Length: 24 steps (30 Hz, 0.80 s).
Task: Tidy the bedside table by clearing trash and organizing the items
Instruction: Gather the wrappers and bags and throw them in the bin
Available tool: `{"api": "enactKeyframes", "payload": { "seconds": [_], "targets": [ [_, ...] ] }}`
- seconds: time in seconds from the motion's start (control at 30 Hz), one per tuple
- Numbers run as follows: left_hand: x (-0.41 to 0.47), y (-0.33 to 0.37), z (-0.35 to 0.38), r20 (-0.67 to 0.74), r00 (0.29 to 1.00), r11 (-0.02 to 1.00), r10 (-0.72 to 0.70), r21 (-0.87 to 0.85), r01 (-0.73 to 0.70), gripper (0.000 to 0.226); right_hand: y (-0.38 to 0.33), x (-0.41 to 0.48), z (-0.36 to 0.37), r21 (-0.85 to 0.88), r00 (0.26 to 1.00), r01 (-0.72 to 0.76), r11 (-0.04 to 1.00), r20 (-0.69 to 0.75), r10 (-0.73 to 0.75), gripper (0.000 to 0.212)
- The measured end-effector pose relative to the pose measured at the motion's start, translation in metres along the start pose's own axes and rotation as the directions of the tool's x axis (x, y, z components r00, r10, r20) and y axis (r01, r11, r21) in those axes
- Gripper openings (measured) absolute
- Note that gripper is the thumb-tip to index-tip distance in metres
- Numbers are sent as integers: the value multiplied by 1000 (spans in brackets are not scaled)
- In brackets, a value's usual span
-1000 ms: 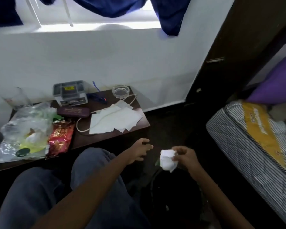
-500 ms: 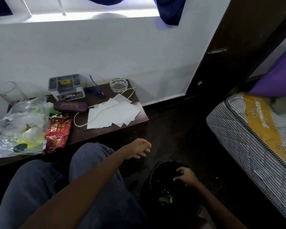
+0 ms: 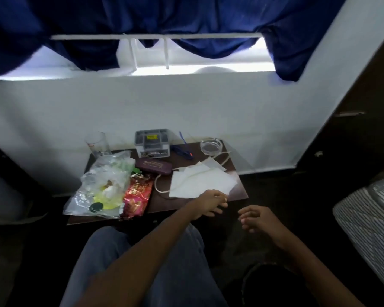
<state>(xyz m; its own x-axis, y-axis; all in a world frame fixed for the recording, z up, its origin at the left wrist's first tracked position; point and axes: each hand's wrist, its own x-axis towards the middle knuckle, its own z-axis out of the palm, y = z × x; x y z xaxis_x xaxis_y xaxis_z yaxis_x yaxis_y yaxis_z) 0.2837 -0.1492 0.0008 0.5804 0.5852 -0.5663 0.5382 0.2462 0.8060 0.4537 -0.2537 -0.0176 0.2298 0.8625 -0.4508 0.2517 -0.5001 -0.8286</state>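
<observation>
The dark wooden bedside table [image 3: 237, 191] stands against the white wall. On it lie white paper sheets [image 3: 200, 182], a white cord [image 3: 159, 188], a red snack wrapper [image 3: 138, 196], a clear plastic bag of trash [image 3: 102, 187], a maroon case [image 3: 153, 168], a grey box [image 3: 152, 142], a drinking glass [image 3: 98, 144], a glass ashtray [image 3: 211, 146] and a blue pen [image 3: 183, 149]. My left hand [image 3: 210, 204] hovers at the near edge of the papers, fingers loose, holding nothing. My right hand [image 3: 256, 219] is open in the air beside the table corner.
A black trash bin [image 3: 264, 282] sits on the dark floor at lower right. A striped mattress [image 3: 368, 220] lies to the right, a dark wooden door [image 3: 350, 129] behind it. Blue curtains [image 3: 186, 23] hang over the window. My jeans-clad knees [image 3: 120, 262] fill the foreground.
My right hand dropped the crumpled white paper into the bin, then rose empty toward the table. My left hand moved forward to the papers' edge. The view tilted up.
</observation>
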Motion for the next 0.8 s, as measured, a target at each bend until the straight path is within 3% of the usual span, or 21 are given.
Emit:
{"api": "enactKeyframes", "payload": {
  "seconds": [0.23,0.43,0.5,0.57,0.7,0.73,0.8],
  "targets": [
    [-39,-26,-80,-276,959,962,68,-238,-137,22,-84,31,66,-143,979,126,982,177,-100,17],
    [-75,-66,-146,-535,839,933,97,-243,-264,19,-128,52,131,-165,947,185,969,292,-131,15],
    [-84,-83,-168,-628,766,924,137,-199,-328,17,-140,56,152,-147,932,211,966,330,-153,15],
    [-91,-99,-188,-753,638,932,163,-94,-349,21,-149,59,171,-120,924,220,968,345,-168,14],
    [-101,-128,-222,-967,172,982,188,185,-35,32,-154,62,200,-68,914,225,972,360,-186,13],
    [-101,-138,-233,-968,154,979,199,205,22,37,-154,62,204,-57,913,223,973,361,-188,13],
    [-99,-153,-255,-942,274,977,196,212,31,49,-154,63,211,-35,917,213,976,352,-187,12]
  ]
}}
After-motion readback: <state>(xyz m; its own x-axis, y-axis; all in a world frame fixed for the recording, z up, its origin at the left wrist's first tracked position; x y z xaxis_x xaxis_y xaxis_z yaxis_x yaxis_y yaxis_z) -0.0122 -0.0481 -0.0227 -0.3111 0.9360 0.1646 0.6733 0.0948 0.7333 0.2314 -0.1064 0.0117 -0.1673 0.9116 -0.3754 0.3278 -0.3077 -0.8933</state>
